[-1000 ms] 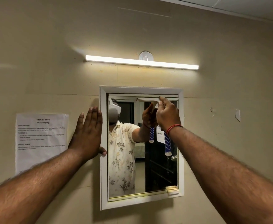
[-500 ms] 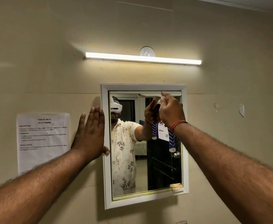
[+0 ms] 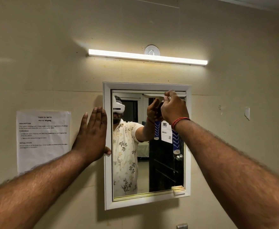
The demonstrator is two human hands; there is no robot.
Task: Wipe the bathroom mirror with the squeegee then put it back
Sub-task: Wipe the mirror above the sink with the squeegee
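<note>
A white-framed mirror (image 3: 165, 171) hangs on the beige wall. My right hand (image 3: 174, 107) grips the squeegee near its head, at the mirror's top right. The blade (image 3: 153, 95) lies flat against the glass just under the top frame. Its blue-and-white handle (image 3: 175, 142) hangs down below my wrist, with a white tag beside it. My left hand (image 3: 92, 134) presses flat on the wall beside the mirror's left frame edge, fingers straight, thumb touching the frame.
A lit tube light (image 3: 147, 56) runs above the mirror. A printed task sheet (image 3: 43, 141) is taped to the wall at left. A small latch (image 3: 178, 190) sits at the mirror's bottom right corner. A metal fitting (image 3: 181, 226) shows below.
My right hand with the squeegee has moved up to the mirror's top edge. My left hand stays pressed on the wall.
</note>
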